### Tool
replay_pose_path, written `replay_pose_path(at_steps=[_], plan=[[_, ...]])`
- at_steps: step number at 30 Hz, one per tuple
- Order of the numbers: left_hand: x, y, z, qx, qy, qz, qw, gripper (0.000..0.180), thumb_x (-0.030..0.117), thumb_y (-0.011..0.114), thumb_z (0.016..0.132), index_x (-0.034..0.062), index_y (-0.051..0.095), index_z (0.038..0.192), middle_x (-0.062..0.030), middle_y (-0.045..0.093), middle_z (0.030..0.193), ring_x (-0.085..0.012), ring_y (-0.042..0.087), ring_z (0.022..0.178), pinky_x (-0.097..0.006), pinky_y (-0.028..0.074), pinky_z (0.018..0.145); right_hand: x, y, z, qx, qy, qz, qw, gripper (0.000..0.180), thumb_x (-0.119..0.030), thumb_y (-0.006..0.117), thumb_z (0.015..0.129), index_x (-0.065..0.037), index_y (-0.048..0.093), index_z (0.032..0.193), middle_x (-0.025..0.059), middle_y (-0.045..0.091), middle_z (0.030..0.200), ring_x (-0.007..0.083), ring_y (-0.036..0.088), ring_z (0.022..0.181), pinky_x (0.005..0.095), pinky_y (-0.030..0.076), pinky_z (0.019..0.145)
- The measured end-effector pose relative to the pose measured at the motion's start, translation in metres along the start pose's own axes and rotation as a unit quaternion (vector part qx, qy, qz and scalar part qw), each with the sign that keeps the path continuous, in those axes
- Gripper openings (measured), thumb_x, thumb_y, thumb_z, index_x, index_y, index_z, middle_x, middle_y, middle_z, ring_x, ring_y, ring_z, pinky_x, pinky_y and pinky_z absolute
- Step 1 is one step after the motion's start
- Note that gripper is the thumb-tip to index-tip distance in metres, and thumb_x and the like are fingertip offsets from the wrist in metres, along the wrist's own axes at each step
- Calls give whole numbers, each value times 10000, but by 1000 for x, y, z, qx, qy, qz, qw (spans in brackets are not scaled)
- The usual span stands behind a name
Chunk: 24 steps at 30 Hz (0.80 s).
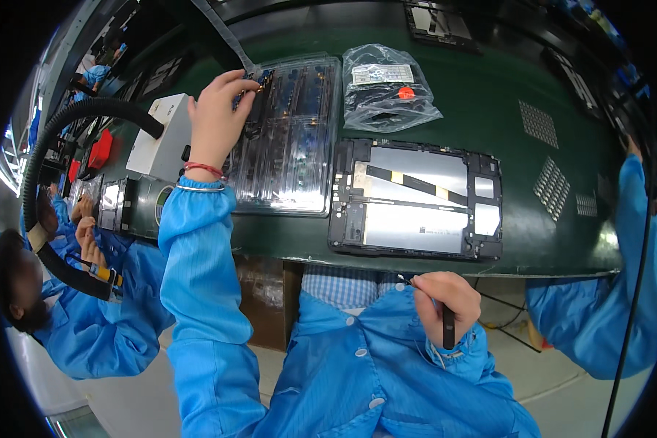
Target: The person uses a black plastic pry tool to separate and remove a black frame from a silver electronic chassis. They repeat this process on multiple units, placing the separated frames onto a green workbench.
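My left hand (223, 113) reaches over the far left part of a clear plastic tray (332, 139). Its thumb and fingers are bent together at small dark circuit boards (299, 91) in the tray's slots; whatever lies between the fingertips cannot be made out. In front of the table edge, my right hand (451, 296) grips black tweezers (448, 327), their handle sticking out below the fist. A tiny light piece shows at their tip. Between the hands lies an opened tablet (416, 226), silver battery side up, with a dark flat cable (409, 182) slanting across it.
Behind the tablet is a clear plastic bag (383, 91) with a label and an orange dot. Sheets of small pads (552, 188) lie on the green table (482, 109) at right. A black flexible hose (87, 109) arches at left by a white box (157, 135). Co-workers sit at both sides.
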<state>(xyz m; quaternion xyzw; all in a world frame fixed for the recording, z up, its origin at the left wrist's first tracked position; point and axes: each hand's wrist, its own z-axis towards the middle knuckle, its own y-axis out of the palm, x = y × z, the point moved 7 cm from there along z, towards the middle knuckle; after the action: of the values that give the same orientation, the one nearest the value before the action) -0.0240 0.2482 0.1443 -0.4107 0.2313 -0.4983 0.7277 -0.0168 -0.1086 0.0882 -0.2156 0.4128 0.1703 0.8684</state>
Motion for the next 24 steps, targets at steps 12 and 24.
replay_pose_path(at_steps=[12,24], plan=[[187,41,-15,-131,118,-293,940,97,79,539,807,15,585,863,-140,622,885,-300,602,821,-351,474,697,-24,-54,93,-8,-77,-270,960,200,55,631,664,-13,648,851,104,588,691,223,580,601,271,462,549],[180,89,-34,-156,-3,-407,900,348,94,671,718,30,434,964,-125,615,846,-316,601,800,-375,464,674,84,4,132,-173,-181,-413,876,267,-102,681,586,-144,646,847,-25,581,753,175,552,560,288,434,513]])
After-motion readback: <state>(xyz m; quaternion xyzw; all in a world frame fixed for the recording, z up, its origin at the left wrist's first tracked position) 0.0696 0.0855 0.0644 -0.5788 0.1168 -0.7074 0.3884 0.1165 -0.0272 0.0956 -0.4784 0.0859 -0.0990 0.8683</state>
